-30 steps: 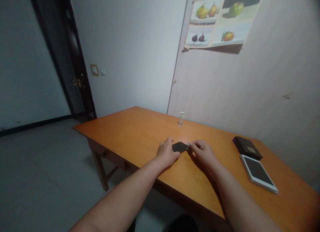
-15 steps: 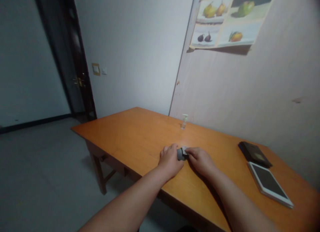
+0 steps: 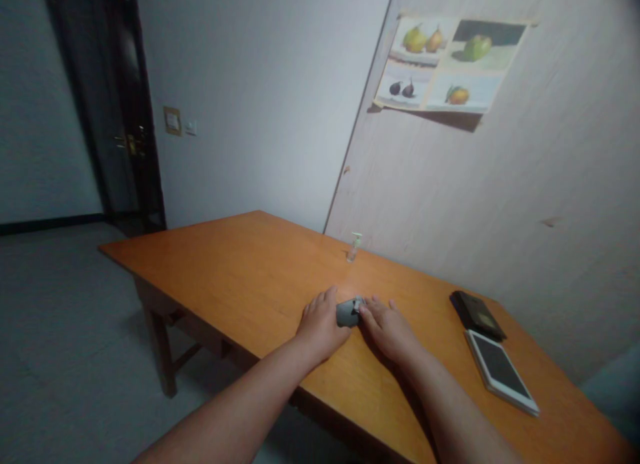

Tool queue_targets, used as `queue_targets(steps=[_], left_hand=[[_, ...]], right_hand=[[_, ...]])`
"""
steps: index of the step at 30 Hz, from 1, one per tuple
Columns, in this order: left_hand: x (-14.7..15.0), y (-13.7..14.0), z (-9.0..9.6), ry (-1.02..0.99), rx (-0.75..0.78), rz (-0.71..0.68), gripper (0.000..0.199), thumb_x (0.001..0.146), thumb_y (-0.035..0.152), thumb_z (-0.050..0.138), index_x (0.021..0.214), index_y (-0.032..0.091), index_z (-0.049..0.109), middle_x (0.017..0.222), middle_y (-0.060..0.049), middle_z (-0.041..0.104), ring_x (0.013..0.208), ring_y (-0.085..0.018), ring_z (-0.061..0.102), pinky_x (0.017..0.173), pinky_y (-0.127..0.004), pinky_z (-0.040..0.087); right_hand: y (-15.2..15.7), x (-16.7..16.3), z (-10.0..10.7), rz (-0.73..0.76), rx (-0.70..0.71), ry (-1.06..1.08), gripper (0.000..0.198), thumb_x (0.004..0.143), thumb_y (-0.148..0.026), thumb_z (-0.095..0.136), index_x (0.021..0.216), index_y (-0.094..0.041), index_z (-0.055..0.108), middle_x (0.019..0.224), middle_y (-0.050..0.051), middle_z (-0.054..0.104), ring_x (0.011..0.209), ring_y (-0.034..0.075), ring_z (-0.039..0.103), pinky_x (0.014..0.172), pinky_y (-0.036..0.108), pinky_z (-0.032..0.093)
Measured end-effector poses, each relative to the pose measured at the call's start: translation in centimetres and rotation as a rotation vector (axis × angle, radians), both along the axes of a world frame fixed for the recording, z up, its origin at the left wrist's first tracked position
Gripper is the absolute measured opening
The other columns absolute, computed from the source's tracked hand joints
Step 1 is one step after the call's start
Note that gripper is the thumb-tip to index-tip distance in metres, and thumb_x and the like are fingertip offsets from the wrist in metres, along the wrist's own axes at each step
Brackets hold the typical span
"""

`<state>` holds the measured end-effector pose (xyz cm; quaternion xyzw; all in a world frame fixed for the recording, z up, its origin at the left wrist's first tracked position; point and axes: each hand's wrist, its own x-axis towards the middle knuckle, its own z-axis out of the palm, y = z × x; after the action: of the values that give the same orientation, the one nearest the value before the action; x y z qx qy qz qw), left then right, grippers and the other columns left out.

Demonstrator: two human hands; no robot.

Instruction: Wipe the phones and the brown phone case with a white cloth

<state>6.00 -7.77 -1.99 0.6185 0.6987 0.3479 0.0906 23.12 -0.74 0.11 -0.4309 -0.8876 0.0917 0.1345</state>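
Tabletop (image 3: pixel 215 264) of smooth orange wood stretches across the lower half of my feed; at upper right I see a paper poster (image 3: pixel 420 97) of painted fruit; at lower right lies a slim, white-rimmed rectangular tablet (image 3: pixel 500 371), just beside a dark, flat case (image 3: pixel 465 307); lower centre, the left hand (image 3: pixel 323 324) is curled around a flat grey object (image 3: pixel 346 313), which sits between both hands; the right hand (image 3: pixel 390 327) meets its far end, though I cannot tell whether those fingers pinch; above them stands a clear pump bottle (image 3: pixel 352 254); smallest is the object's silvery tip (image 3: pixel 358 305).
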Motion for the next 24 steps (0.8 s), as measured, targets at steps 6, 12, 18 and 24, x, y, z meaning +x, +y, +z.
queue_targets(steps=[6, 12, 18, 24], left_hand=[[-1.6, -1.5, 1.2, 0.038, -0.090, 0.013, 0.106, 0.060, 0.051, 0.078, 0.150, 0.023, 0.030, 0.145, -0.014, 0.051, 0.134, -0.036, 0.043, 0.109, -0.043, 0.034], [-3.1, -2.4, 1.7, 0.059, -0.110, -0.013, 0.101, 0.068, 0.052, 0.072, 0.152, 0.020, 0.027, 0.128, -0.013, 0.064, 0.125, -0.036, 0.050, 0.103, -0.043, 0.036], [-2.8, -2.3, 1.3, 0.040, -0.100, -0.040, 0.095, 0.074, 0.044, 0.068, 0.154, 0.020, 0.023, 0.136, -0.014, 0.058, 0.128, -0.035, 0.049, 0.107, -0.043, 0.032], [-2.7, -2.3, 1.2, 0.018, -0.108, -0.044, 0.100, 0.071, 0.042, 0.071, 0.155, 0.022, 0.020, 0.136, -0.013, 0.059, 0.130, -0.035, 0.047, 0.109, -0.044, 0.029]], right_hand=[[-0.4, 0.1, 0.1, 0.060, -0.008, 0.041, 0.047, 0.104, -0.046, 0.028, 0.134, -0.026, 0.059, 0.137, 0.008, 0.062, 0.136, 0.026, 0.048, 0.119, 0.056, 0.015], [-2.4, -1.3, 0.6, 0.136, -0.044, -0.009, 0.056, 0.103, -0.053, 0.026, 0.146, -0.024, 0.048, 0.153, 0.008, 0.044, 0.146, 0.028, 0.031, 0.119, 0.058, 0.012], [-3.0, -2.1, 1.0, 0.269, -0.091, -0.027, 0.054, 0.104, -0.054, 0.021, 0.148, -0.033, 0.045, 0.155, 0.002, 0.041, 0.148, 0.026, 0.027, 0.120, 0.058, 0.005], [-2.2, -1.8, 0.7, 0.075, -0.056, -0.088, 0.058, 0.103, -0.057, 0.023, 0.150, -0.029, 0.042, 0.156, 0.006, 0.039, 0.149, 0.030, 0.021, 0.117, 0.065, 0.001]])
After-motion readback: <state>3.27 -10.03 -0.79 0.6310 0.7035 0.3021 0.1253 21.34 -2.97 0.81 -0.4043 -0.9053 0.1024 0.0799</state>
